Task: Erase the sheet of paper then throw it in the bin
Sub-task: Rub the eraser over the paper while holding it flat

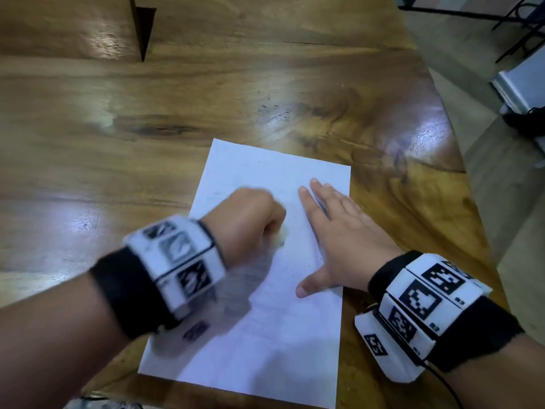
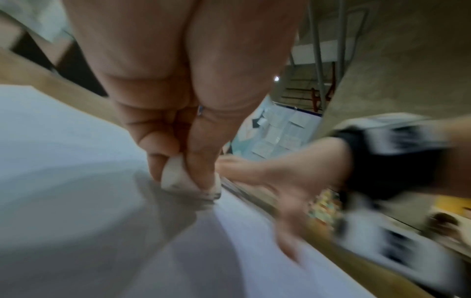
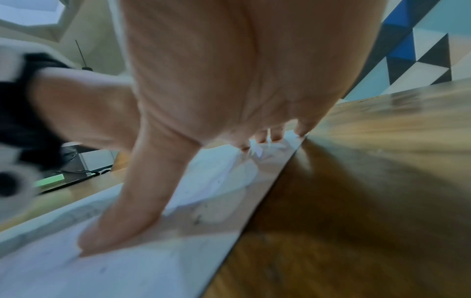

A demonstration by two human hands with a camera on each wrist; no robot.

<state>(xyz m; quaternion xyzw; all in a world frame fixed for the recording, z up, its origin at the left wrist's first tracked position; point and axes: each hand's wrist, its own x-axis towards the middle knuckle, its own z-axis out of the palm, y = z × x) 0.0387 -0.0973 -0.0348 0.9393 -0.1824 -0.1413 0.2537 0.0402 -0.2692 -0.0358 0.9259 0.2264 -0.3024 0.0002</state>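
We see the sheet of paper (image 1: 259, 329) lying flat on the wooden table (image 1: 206, 84), thin, light and quick to slide or crease, so our right hand (image 1: 342, 240) presses its spread fingers down along the sheet's right side. Just left of it, our left hand (image 1: 247, 222) pinches a small, soft white eraser (image 2: 178, 177) against the sheet. Any pencil marks look too faint and blurred to read, and we make out no brand.

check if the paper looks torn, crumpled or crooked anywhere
No tear shows. The paper lies flat but slightly askew on the table, under the flat right hand. The left hand pinches an eraser, its tip smudged dark.
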